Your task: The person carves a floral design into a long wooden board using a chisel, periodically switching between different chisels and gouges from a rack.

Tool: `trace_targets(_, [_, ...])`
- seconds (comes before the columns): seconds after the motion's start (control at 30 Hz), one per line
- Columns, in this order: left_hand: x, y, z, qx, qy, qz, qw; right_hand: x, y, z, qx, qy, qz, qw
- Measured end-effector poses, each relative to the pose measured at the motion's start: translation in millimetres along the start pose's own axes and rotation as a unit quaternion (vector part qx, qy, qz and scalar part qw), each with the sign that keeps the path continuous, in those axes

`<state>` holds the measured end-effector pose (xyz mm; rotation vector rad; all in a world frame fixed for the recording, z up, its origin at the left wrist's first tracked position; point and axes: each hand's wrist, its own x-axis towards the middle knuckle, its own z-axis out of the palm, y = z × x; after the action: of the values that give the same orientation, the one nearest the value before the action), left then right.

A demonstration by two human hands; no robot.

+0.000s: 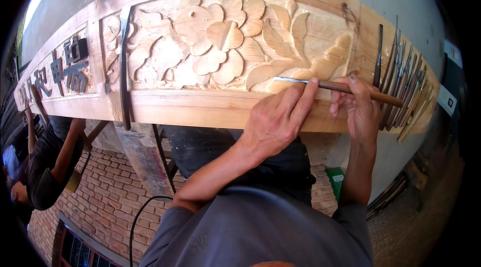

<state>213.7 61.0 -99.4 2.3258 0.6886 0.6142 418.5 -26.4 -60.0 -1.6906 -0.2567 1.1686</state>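
A wood-carving chisel (361,92) with a long brown handle lies low across the carved panel (300,6), its thin metal blade pointing left at a carved leaf. My right hand (362,111) grips the handle between thumb and fingers. My left hand (275,119) rests over the panel's lower border, its fingers pressed on the chisel near where blade meets handle. Around the blade, raised flowers (220,36) and leaves (280,36) stand out from the pale wood. The fingertips of my left hand are partly hidden.
Several carving tools (401,86) lie side by side on the board's right end. A long dark tool (124,66) lies across the panel at left. Dark raised characters (57,71) fill the far left section. Another person (55,161) works there. A green box (335,182) stands below.
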Motion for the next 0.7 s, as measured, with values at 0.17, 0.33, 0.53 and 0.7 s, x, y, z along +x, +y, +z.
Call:
trace_targets(0.17, [0, 1, 0, 0.001, 0.006, -0.008, 1.000, 3, 0, 0, 0.025, 0.002, 0.030, 0.999])
trace_targets(0.33, [0, 0, 4, -0.017, 0.036, -0.017, 0.999, 0, 2, 5, 0.024, 0.002, 0.035, 0.999])
trace_targets(0.53, [-4, 0, 4, -0.011, 0.053, -0.026, 0.998, -21, 10, 18, 0.057, 0.025, 0.004, 0.998])
trace_targets(0.7, [-8, -2, -5, -0.010, 0.025, -0.015, 1.000, -46, 16, 34, 0.007, 0.048, -0.051, 0.998])
